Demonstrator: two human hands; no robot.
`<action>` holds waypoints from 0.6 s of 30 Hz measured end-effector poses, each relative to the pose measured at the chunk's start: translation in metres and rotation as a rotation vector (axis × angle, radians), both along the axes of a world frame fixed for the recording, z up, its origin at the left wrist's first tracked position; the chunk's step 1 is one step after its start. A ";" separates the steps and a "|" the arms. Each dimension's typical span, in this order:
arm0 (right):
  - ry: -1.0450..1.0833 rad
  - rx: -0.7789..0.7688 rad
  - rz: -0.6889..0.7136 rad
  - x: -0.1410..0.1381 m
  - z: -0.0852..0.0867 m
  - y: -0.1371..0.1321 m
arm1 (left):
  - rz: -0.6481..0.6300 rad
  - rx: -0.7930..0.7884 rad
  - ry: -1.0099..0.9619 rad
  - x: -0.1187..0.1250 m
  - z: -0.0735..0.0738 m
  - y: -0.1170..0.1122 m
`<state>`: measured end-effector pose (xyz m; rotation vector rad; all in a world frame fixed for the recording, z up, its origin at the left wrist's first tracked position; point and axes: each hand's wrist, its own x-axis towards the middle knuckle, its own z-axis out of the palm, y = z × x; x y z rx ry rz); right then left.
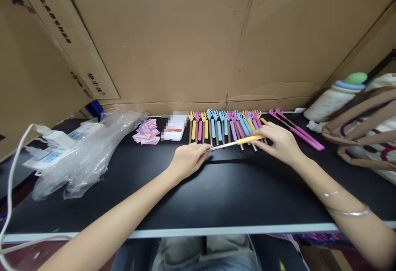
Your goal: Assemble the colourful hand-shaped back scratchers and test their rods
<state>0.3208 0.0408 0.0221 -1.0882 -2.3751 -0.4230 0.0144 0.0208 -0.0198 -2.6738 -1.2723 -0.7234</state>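
Observation:
Both my hands hold one yellow-handled back scratcher (238, 142) level above the black table (216, 196). My left hand (188, 159) pinches the thin metal end. My right hand (276, 141) grips the yellow handle end. Just behind them lies a row of several back scratchers (227, 124) with yellow, pink, blue and purple handles, claws pointing away from me. Two pink back scratchers (297, 130) lie apart to the right of my right hand.
Crumpled clear plastic bags (89, 151) and a white power strip (52, 149) with its cable lie at the left. Small pink packets (147, 133) and a white box (175, 130) sit beside the row. A bottle (335, 95) and a striped bag (365, 130) stand at the right. Cardboard walls (185, 36) close the back.

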 end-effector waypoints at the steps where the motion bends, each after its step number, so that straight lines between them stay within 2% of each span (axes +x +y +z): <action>1: 0.002 -0.002 0.002 -0.001 0.000 -0.001 | 0.005 0.004 0.000 0.000 0.000 0.000; 18: 0.012 0.056 0.008 -0.012 0.003 -0.015 | 0.033 0.120 0.019 -0.006 0.003 0.003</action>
